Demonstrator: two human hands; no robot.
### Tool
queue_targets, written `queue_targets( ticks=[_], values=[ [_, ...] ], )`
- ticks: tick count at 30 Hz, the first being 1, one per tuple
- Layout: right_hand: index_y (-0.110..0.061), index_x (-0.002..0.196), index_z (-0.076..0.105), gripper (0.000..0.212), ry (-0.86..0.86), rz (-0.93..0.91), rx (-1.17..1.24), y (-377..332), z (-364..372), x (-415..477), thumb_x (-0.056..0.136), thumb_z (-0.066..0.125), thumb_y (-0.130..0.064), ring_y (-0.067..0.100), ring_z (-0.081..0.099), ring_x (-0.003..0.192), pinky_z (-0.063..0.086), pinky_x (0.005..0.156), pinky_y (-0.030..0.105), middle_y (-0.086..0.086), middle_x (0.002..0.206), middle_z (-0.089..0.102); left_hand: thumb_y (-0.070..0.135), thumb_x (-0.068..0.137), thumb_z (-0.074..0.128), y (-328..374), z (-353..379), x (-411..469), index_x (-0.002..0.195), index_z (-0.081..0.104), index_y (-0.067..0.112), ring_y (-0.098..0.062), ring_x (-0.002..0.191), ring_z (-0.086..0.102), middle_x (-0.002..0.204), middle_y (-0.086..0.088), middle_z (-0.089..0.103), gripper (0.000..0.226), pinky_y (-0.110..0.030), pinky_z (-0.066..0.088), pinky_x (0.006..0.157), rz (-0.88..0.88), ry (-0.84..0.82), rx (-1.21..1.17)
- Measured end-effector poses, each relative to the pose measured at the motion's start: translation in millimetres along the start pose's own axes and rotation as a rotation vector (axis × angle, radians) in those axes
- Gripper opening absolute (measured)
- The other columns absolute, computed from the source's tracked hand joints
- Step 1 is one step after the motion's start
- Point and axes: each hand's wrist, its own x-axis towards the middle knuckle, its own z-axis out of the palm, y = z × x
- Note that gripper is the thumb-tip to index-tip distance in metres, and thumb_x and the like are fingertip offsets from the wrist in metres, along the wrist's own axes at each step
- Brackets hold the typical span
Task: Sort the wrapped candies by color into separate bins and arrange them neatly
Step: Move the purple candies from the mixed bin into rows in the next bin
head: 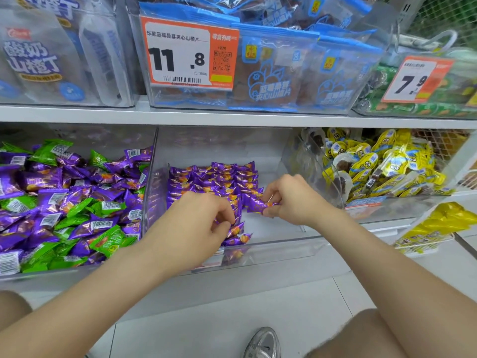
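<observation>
Approx. half done: middle bin (273, 228) has neat purple rows (214, 177), right hand (291, 200) fingers pinch a purple candy (258, 206) at the rows' front, left hand (204, 218) fingers pinch a second candy (235, 229), but left bin (51, 273) is mixed purple & green.

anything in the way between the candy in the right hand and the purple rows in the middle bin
Nothing visible. The right hand pinches the purple candy right beside the purple rows, above bare floor of the middle bin. The left hand pinches front candies, off to one side.
</observation>
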Motion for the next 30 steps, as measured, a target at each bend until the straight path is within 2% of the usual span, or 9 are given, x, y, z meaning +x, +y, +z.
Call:
queue_targets(
  ticks=[4, 10, 18, 22, 25, 27, 30],
  values=[
    [-0.026, 0.097, 0.082, 0.02, 0.027, -0.054, -0.045, -7.6, 8.4, 9.2, 0.078, 0.086, -0.027, 0.016, 0.07, 0.088, 0.058, 0.085, 0.035, -0.006, 0.089, 0.077, 0.03, 0.094, 0.066, -1.6, 1.8, -2.3, 0.092, 0.071, 0.035, 0.003, 0.073, 0.064, 0.08, 0.023, 0.07, 0.007, -0.032, 0.058, 0.074, 0.033, -0.038, 0.04],
    [-0.026, 0.094, 0.081, 0.018, 0.05, -0.057, -0.065, -12.6, 12.7, 12.6, 0.077, 0.084, -0.021, 0.015, 0.07, 0.089, 0.057, 0.087, 0.034, -0.007, 0.092, 0.077, 0.032, 0.095, 0.062, -4.1, 1.5, -4.6, 0.09, 0.07, 0.034, 0.0, 0.072, 0.064, 0.077, 0.019, 0.069, 0.009, -0.026, 0.056, 0.073, 0.058, -0.058, 0.072],
    [-0.028, 0.096, 0.076, 0.026, 0.031, 0.001, -0.079, -15.0, 9.5, 9.1, 0.071, 0.085, -0.029, 0.02, 0.066, 0.093, 0.058, 0.081, 0.038, -0.004, 0.095, 0.071, 0.031, 0.095, 0.062, -6.0, -2.1, -7.4, 0.091, 0.069, 0.033, 0.0, 0.073, 0.064, 0.078, 0.019, 0.068, 0.008, -0.029, 0.057, 0.073, 0.077, -0.053, 0.05],
    [-0.03, 0.1, 0.072, 0.031, 0.122, 0.005, -0.111, -24.6, -3.0, 4.3, 0.072, 0.082, -0.038, 0.02, 0.062, 0.092, 0.058, 0.076, 0.04, -0.003, 0.097, 0.061, 0.025, 0.095, 0.063, -3.3, -10.9, -11.5, 0.095, 0.071, 0.033, 0.002, 0.076, 0.06, 0.084, 0.019, 0.067, 0.011, -0.025, 0.052, 0.073, 0.124, 0.058, 0.047],
    [-0.025, 0.099, 0.075, 0.022, 0.206, -0.076, -0.027, -51.4, -12.9, -2.2, 0.077, 0.071, -0.022, 0.015, 0.064, 0.085, 0.057, 0.08, 0.037, -0.007, 0.088, 0.067, 0.024, 0.094, 0.065, -3.4, -27.5, -18.1, 0.097, 0.073, 0.032, 0.004, 0.074, 0.054, 0.087, 0.019, 0.063, 0.012, -0.018, 0.044, 0.071, 0.153, 0.182, 0.042],
    [-0.024, 0.094, 0.077, 0.023, 0.248, -0.15, 0.091, -81.7, -18.8, -9.6, 0.08, 0.063, -0.012, 0.006, 0.062, 0.072, 0.054, 0.078, 0.028, -0.011, 0.077, 0.069, 0.028, 0.091, 0.062, -5.8, -43.3, -24.1, 0.094, 0.071, 0.033, -0.001, 0.076, 0.056, 0.084, 0.016, 0.061, 0.011, -0.027, 0.049, 0.071, 0.126, 0.271, 0.041],
    [-0.025, 0.088, 0.075, 0.026, 0.308, -0.226, 0.304, -138.5, -26.6, -25.2, 0.084, 0.057, -0.006, 0.006, 0.062, 0.065, 0.049, 0.069, 0.02, -0.012, 0.069, 0.068, 0.034, 0.082, 0.056, -18.5, -68.2, -34.4, 0.081, 0.064, 0.033, -0.006, 0.068, 0.056, 0.069, 0.011, 0.059, 0.008, -0.035, 0.051, 0.065, -0.074, 0.349, 0.037]
  ],
)
